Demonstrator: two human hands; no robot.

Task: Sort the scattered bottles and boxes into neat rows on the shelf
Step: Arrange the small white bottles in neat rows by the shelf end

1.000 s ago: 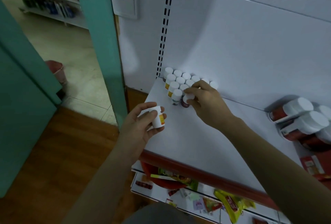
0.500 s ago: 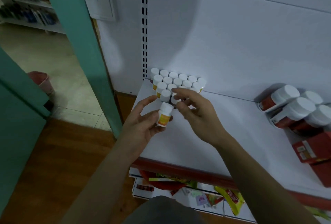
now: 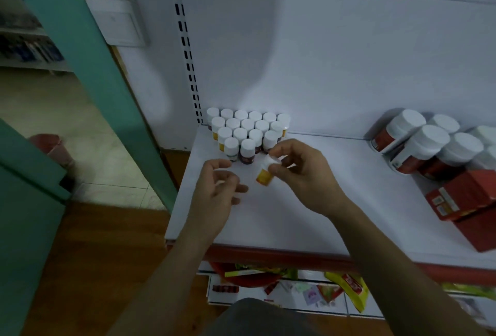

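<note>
A small bottle (image 3: 264,174) with a white cap and an orange label hangs above the white shelf (image 3: 308,217), pinched at its cap by my right hand (image 3: 300,174). Just left of it, my left hand (image 3: 217,188) hovers with loosely curled fingers and holds nothing. Behind both hands, several small white-capped bottles (image 3: 247,129) stand in tight rows at the shelf's back left corner. Large white-capped red jars (image 3: 429,145) lie tipped in a heap at the right, with red boxes (image 3: 467,201) in front of them.
The shelf has a red front lip (image 3: 281,255). Below it a lower shelf (image 3: 295,295) holds loose packets. A slotted upright (image 3: 188,48) runs up the back panel. A teal door frame (image 3: 88,67) and a wooden floor (image 3: 80,268) are at the left.
The small bottle passed from my left hand to my right hand. My left hand let go and drew back slightly. The view shifted so the shelf sits more to the right.
</note>
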